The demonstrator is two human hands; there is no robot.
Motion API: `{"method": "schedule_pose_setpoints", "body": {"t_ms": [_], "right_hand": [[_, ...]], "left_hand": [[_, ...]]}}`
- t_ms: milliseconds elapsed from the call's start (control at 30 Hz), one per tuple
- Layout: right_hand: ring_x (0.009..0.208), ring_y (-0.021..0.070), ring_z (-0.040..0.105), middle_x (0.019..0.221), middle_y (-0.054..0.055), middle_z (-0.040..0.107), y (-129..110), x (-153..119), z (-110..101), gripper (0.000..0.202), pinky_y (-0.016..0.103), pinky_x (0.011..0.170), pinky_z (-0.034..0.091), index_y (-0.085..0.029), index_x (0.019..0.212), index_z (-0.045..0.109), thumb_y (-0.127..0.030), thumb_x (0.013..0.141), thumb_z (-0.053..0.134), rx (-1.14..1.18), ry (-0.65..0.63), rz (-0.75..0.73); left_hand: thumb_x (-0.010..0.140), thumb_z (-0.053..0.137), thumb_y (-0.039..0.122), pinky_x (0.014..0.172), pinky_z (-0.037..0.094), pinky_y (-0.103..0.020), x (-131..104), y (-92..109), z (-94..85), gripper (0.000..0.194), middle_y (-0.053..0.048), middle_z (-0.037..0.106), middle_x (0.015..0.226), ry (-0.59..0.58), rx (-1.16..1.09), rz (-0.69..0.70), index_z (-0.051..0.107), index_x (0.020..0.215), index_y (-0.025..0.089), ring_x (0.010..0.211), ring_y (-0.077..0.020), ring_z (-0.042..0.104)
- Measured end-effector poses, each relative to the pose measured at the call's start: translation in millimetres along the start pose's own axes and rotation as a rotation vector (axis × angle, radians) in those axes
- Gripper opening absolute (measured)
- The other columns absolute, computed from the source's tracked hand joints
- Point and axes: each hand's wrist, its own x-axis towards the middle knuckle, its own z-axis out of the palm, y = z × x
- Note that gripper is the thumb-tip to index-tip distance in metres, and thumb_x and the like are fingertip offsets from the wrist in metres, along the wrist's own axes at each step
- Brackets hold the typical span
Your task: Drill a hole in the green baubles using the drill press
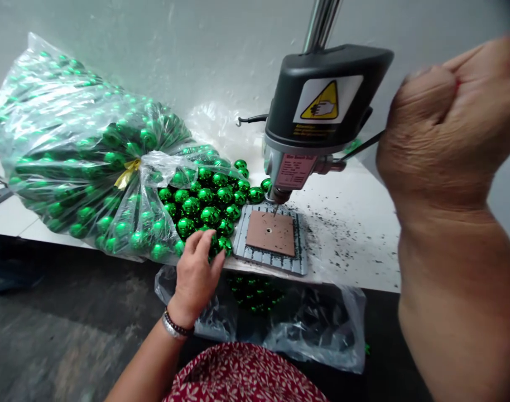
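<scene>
Shiny green balls (191, 206) lie piled on the white table, left of a small bench drill (313, 106). My left hand (198, 273) reaches to the pile's front edge, its fingers curved round a green ball (208, 235) that they partly cover. My right hand (451, 111) is raised at the right, closed round the end of the drill's black lever (364, 146). Below the drill bit, a brown square pad (275, 231) with a small hole lies on the grey grooved base plate (299, 267). No ball sits on the pad.
A large clear bag (71, 145) of green balls, with a yellow tie (128, 173), fills the table's left side. Dark shavings (342, 229) are scattered right of the base. Below the table edge hangs an open clear bag (322, 340) with green balls in it.
</scene>
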Motion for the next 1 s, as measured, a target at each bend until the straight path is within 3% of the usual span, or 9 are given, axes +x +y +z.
{"method": "schedule_pose_setpoints", "body": {"t_ms": [67, 133, 233, 400, 500, 600, 700, 833, 1000], "right_hand": [[0.09, 0.0092, 0.051, 0.097, 0.008, 0.055, 1, -1, 2, 0.043, 0.029, 0.086, 0.033, -0.01, 0.105, 0.055, -0.039, 0.092, 0.026, 0.005, 0.001, -0.007], [0.094, 0.0107, 0.052, 0.102, 0.009, 0.056, 4, -2, 5, 0.046, 0.029, 0.089, 0.034, -0.009, 0.108, 0.056, -0.038, 0.092, 0.024, 0.016, 0.013, -0.019], [0.098, 0.0116, 0.053, 0.105, 0.01, 0.057, 12, 1, 10, 0.046, 0.028, 0.091, 0.036, -0.011, 0.11, 0.056, -0.038, 0.093, 0.023, 0.04, 0.037, -0.039], [0.09, 0.0105, 0.05, 0.1, 0.008, 0.056, 19, 6, 16, 0.045, 0.028, 0.089, 0.036, -0.013, 0.108, 0.056, -0.041, 0.093, 0.024, 0.061, 0.073, -0.059], [0.08, 0.0074, 0.042, 0.092, 0.006, 0.051, 15, 7, 13, 0.041, 0.027, 0.083, 0.033, -0.01, 0.104, 0.055, -0.036, 0.093, 0.026, 0.039, 0.056, -0.051], [0.071, 0.0047, 0.033, 0.082, 0.003, 0.045, 7, 5, 8, 0.032, 0.025, 0.077, 0.029, -0.009, 0.095, 0.054, -0.03, 0.092, 0.029, 0.037, 0.044, -0.045], [0.067, 0.0037, 0.029, 0.077, 0.001, 0.042, 1, 4, 4, 0.024, 0.024, 0.074, 0.027, -0.011, 0.088, 0.051, -0.026, 0.091, 0.033, 0.09, 0.04, -0.026], [0.066, 0.0034, 0.026, 0.074, 0.0, 0.04, -2, 4, 4, 0.02, 0.022, 0.073, 0.025, -0.011, 0.087, 0.049, -0.027, 0.091, 0.037, 0.113, 0.031, -0.006], [0.066, 0.0043, 0.026, 0.077, 0.001, 0.041, -1, 5, 4, 0.029, 0.021, 0.072, 0.025, -0.011, 0.095, 0.05, -0.036, 0.092, 0.038, 0.11, -0.002, 0.009]], "left_hand": [[0.083, 0.061, 0.025, 0.091, 0.054, -0.04, 6, -7, -5.0, 0.051, -0.015, 0.048, 0.134, -0.019, 0.122, -0.062, 0.047, 0.132, 0.021, 0.115, -0.0273, 0.058], [0.08, 0.063, 0.024, 0.083, 0.057, -0.04, 12, -11, -7.7, 0.061, -0.016, 0.042, 0.142, -0.125, 0.207, -0.109, 0.043, 0.137, 0.024, 0.113, -0.0298, 0.06], [0.079, 0.064, 0.027, 0.08, 0.056, -0.039, 18, -14, -7.7, 0.066, -0.016, 0.042, 0.143, -0.226, 0.259, -0.137, 0.04, 0.14, 0.025, 0.113, -0.0316, 0.06], [0.079, 0.063, 0.029, 0.09, 0.05, -0.04, 26, -16, -10.9, 0.056, -0.014, 0.056, 0.131, -0.154, 0.112, -0.139, 0.048, 0.133, 0.021, 0.117, -0.0305, 0.056], [0.075, 0.069, 0.035, 0.084, 0.05, -0.035, 27, -13, -19.6, 0.056, -0.008, 0.064, 0.112, -0.124, -0.258, -0.267, 0.052, 0.127, 0.022, 0.102, -0.0249, 0.061], [0.074, 0.07, 0.04, 0.065, 0.047, -0.025, 28, -6, -23.7, 0.054, -0.002, 0.064, 0.092, -0.271, -0.936, -0.428, 0.055, 0.122, 0.021, 0.076, -0.0145, 0.059], [0.071, 0.072, 0.041, 0.056, 0.044, -0.021, 30, 4, -19.0, 0.045, -0.003, 0.065, 0.09, -0.432, -1.485, -0.54, 0.062, 0.107, 0.018, 0.067, -0.0096, 0.056], [0.071, 0.071, 0.041, 0.054, 0.044, -0.019, 38, 19, -8.9, 0.037, -0.008, 0.068, 0.101, -0.607, -1.74, -0.678, 0.066, 0.098, 0.016, 0.072, -0.0127, 0.062], [0.076, 0.064, 0.04, 0.046, 0.036, -0.018, 50, 33, 3.2, 0.034, -0.009, 0.068, 0.098, -0.645, -1.869, -0.703, 0.066, 0.097, 0.014, 0.058, -0.0073, 0.051]]}}
